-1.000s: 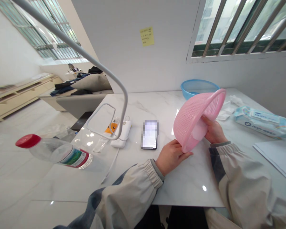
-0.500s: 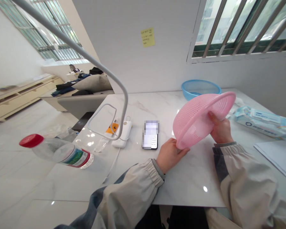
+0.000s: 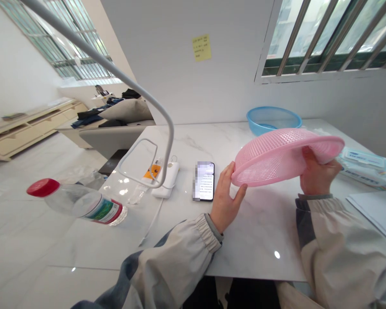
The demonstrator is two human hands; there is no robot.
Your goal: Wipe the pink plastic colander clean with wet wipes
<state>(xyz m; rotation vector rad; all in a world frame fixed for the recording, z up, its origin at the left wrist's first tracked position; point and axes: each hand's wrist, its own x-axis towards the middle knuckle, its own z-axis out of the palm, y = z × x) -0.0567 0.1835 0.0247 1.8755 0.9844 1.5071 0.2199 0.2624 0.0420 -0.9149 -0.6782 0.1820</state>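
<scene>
One pink basket (image 3: 266, 156) is held above the desk (image 3: 260, 240), right of the phone (image 3: 205, 182). It has just swung flatter and farther from the phone, mouth tipped downward. The fingers of the right hand (image 3: 318, 175) clasp its side away from the phone; those of the left hand (image 3: 225, 201) touch its phone-side edge, thumb spread wide, so the right probably bears most weight.

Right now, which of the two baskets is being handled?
The pink basket, tilted, gripped by the right hand with the left hand at its rim; the blue basket stands upright on the table, untouched.
</scene>
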